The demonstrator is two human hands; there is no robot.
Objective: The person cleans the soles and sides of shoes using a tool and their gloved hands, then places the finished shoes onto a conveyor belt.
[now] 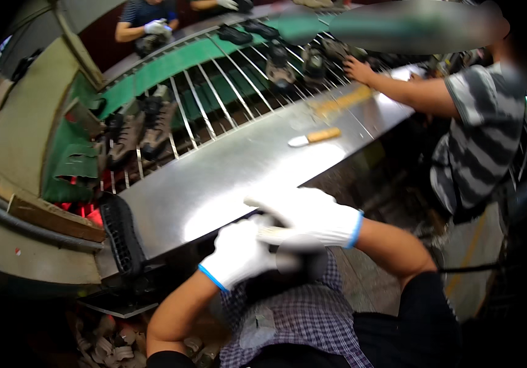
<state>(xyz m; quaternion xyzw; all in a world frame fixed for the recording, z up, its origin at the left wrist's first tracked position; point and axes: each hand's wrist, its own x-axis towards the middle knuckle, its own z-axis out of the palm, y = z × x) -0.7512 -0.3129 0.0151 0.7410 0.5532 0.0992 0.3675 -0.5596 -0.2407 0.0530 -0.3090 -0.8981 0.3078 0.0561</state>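
My left hand [239,251] and my right hand [312,216], both in white knit gloves with blue cuffs, meet in front of my body at the near edge of the metal table. The fingers of both are curled round a dark thing with a smeared grey patch [303,254]; its kind is too blurred to tell. A black shoe sole [121,233] stands at the table's left end, left of my left hand. Beyond my right hand, a knife-like tool [315,137] with a wooden handle and pale blade lies on the metal top.
Behind the metal table [226,178] runs a rack of metal bars [205,107]. Brown and black shoes [156,132] rest on it at left, more shoes [280,67] farther back. A co-worker's bare arm [417,95] reaches over from the right; a gloved person [147,24] works opposite.
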